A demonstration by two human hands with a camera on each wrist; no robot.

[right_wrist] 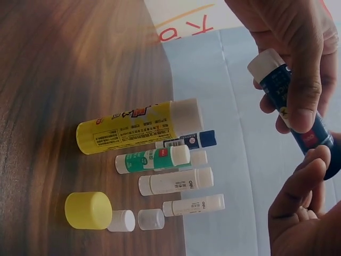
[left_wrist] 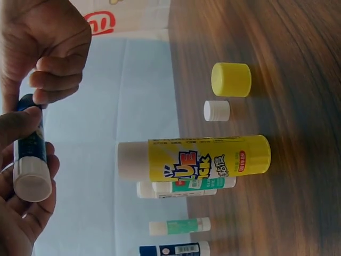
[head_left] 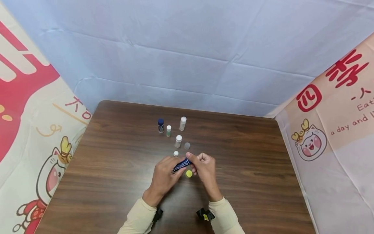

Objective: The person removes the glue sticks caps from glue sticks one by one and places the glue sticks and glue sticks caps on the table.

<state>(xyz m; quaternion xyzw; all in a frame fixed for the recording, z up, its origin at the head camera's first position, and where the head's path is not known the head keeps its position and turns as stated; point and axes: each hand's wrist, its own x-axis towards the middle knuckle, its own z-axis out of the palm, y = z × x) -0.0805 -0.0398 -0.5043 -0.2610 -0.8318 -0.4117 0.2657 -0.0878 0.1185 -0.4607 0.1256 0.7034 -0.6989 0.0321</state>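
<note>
A dark blue glue stick (head_left: 181, 164) is held above the table between both hands. My left hand (head_left: 164, 174) grips its barrel, thumb along one side and fingers behind. At the other end, the thumb and fingers of my right hand (head_left: 206, 167) pinch the dark blue cap (right_wrist: 331, 160). The white base of the stick (left_wrist: 33, 178) points out of the left hand. Below the hands stands a large yellow glue stick (left_wrist: 208, 160) with its pale top uncovered, mostly hidden by the hands in the head view. A yellow cap (head_left: 189, 174) sits on the table near it.
Farther back stand a blue-capped glue stick (head_left: 160, 125), a small green-and-white one (head_left: 168, 131) and two white ones, a rear one (head_left: 182, 123) and a nearer one (head_left: 178, 141). A green glue stick (right_wrist: 152, 159), a translucent cap (head_left: 187, 146) and a white cap (left_wrist: 217, 111) are close by.
</note>
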